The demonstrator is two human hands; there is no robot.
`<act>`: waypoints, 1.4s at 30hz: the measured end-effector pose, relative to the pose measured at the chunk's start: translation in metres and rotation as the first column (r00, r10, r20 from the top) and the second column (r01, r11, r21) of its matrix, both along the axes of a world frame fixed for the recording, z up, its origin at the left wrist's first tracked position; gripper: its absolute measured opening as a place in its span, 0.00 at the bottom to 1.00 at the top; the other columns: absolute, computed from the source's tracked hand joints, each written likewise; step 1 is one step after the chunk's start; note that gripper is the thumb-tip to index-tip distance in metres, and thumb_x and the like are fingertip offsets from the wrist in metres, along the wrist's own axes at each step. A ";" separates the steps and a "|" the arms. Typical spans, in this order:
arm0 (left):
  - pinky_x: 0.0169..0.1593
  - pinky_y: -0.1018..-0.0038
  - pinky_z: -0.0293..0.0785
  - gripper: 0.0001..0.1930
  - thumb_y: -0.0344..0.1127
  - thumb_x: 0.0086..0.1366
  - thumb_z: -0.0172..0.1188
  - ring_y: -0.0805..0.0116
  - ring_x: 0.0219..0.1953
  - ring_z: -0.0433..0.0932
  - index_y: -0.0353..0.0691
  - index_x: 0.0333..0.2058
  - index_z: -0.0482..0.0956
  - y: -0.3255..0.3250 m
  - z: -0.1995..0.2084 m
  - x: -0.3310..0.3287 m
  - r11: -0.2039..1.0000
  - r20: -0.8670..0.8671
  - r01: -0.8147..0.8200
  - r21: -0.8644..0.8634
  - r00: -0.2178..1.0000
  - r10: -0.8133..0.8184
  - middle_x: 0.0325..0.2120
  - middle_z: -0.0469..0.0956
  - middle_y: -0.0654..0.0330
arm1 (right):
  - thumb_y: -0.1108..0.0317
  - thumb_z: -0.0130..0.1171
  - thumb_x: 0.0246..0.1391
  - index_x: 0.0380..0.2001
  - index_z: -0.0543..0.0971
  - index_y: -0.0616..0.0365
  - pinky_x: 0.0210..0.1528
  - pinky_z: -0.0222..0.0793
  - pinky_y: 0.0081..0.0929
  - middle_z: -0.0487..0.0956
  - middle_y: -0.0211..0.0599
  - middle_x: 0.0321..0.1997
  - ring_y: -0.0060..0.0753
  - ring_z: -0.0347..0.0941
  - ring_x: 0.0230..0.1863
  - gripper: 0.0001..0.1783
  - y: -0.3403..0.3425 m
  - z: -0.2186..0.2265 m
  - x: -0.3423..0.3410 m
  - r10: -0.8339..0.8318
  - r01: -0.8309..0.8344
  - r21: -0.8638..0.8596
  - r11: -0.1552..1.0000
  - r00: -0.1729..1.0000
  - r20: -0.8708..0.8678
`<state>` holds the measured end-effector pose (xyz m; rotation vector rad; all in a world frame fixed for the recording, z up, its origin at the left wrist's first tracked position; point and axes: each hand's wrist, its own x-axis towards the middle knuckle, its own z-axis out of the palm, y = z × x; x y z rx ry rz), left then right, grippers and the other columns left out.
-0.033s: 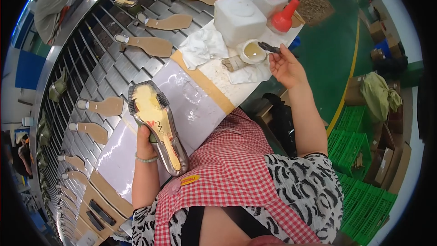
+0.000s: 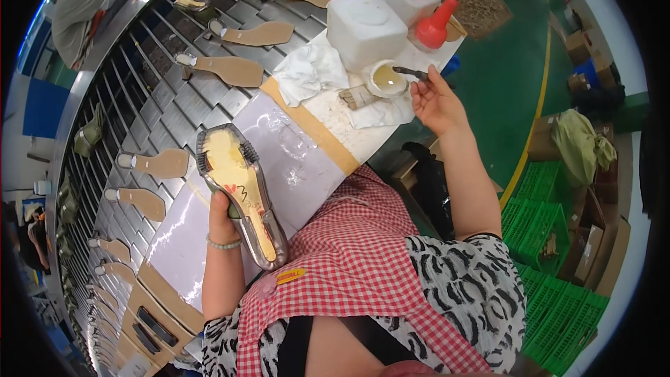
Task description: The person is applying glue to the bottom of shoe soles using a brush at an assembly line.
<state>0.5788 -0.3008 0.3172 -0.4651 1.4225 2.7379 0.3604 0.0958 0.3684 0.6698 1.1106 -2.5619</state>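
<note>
My left hand [image 2: 220, 216] grips a shoe upper on its last [image 2: 241, 192], bottom side up. The shoe's pale yellow underside shows, with dark pleated edges at the toe and handwritten marks. Pinched between thumb and fingers of my right hand [image 2: 441, 106] is a thin dark brush [image 2: 413, 72]. Its tip is over the rim of a small white pot [image 2: 377, 89] holding pale yellowish liquid. Whether the tip touches the liquid I cannot tell. Beside the pot lie a stubby beige wrapped roll [image 2: 357, 98] and a crumpled white cloth [image 2: 307, 73].
White plastic containers [image 2: 363, 35] and bottles with red nozzles [image 2: 434, 26] stand behind the pot. Tan shoe soles [image 2: 237, 70] with heels rest on the metal slat conveyor [image 2: 185, 108]. Green crates [image 2: 541, 230] stand at the right. Another person [image 2: 80, 17] is at far left.
The brush in my right hand has tilted slightly flatter, its tip shifting a little left over the pot. My left hand and the shoe stay almost where they were.
</note>
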 end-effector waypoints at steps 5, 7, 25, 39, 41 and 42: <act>0.40 0.61 0.79 0.41 0.70 0.58 0.43 0.53 0.36 0.80 0.37 0.55 0.67 0.020 0.024 -0.008 0.969 0.225 -0.155 0.192 0.968 0.111 0.39 0.77 0.47 | 0.58 0.62 0.52 0.28 0.76 0.56 0.32 0.74 0.23 0.79 0.31 0.26 0.32 0.78 0.34 0.13 0.011 -0.033 -0.012 0.001 0.002 -0.168 0.986 1.000 0.017; 0.38 0.61 0.79 0.39 0.70 0.59 0.42 0.55 0.35 0.80 0.38 0.52 0.69 0.024 0.027 -0.020 0.964 0.235 -0.113 0.240 0.970 0.055 0.37 0.78 0.49 | 0.63 0.57 0.56 0.32 0.77 0.58 0.42 0.75 0.30 0.80 0.35 0.31 0.35 0.78 0.39 0.09 0.032 -0.032 -0.011 0.023 -0.052 -0.322 0.945 0.995 -0.093; 0.47 0.75 0.73 0.27 0.48 0.62 0.57 0.71 0.43 0.76 0.34 0.53 0.67 0.055 0.086 -0.033 0.974 0.052 0.227 -0.021 0.973 -0.226 0.43 0.76 0.59 | 0.80 0.64 0.44 0.32 0.77 0.65 0.44 0.69 0.23 0.78 0.44 0.39 0.28 0.75 0.41 0.10 -0.116 0.067 0.132 0.724 -0.517 0.508 0.689 0.444 -0.529; 0.47 0.76 0.72 0.27 0.48 0.62 0.59 0.73 0.43 0.75 0.35 0.53 0.68 0.058 0.084 -0.028 0.967 0.093 0.253 0.013 0.963 -0.253 0.43 0.76 0.60 | 0.76 0.68 0.39 0.26 0.78 0.62 0.36 0.72 0.26 0.79 0.39 0.28 0.37 0.78 0.34 0.09 -0.117 0.075 0.135 0.776 -0.301 0.720 0.625 0.140 -0.615; 0.46 0.76 0.72 0.27 0.48 0.62 0.59 0.73 0.43 0.75 0.35 0.52 0.68 0.058 0.084 -0.028 0.968 0.097 0.252 0.015 0.963 -0.252 0.43 0.76 0.60 | 0.77 0.67 0.40 0.27 0.78 0.62 0.36 0.71 0.25 0.79 0.40 0.29 0.36 0.78 0.34 0.09 -0.116 0.074 0.136 0.784 -0.387 0.693 0.608 0.157 -0.601; 0.46 0.76 0.72 0.27 0.48 0.62 0.59 0.73 0.43 0.75 0.35 0.52 0.68 0.059 0.084 -0.028 0.967 0.097 0.253 0.017 0.963 -0.253 0.43 0.76 0.60 | 0.77 0.67 0.40 0.27 0.78 0.62 0.36 0.71 0.24 0.79 0.40 0.30 0.34 0.77 0.34 0.09 -0.115 0.074 0.136 0.793 -0.469 0.659 0.588 0.171 -0.585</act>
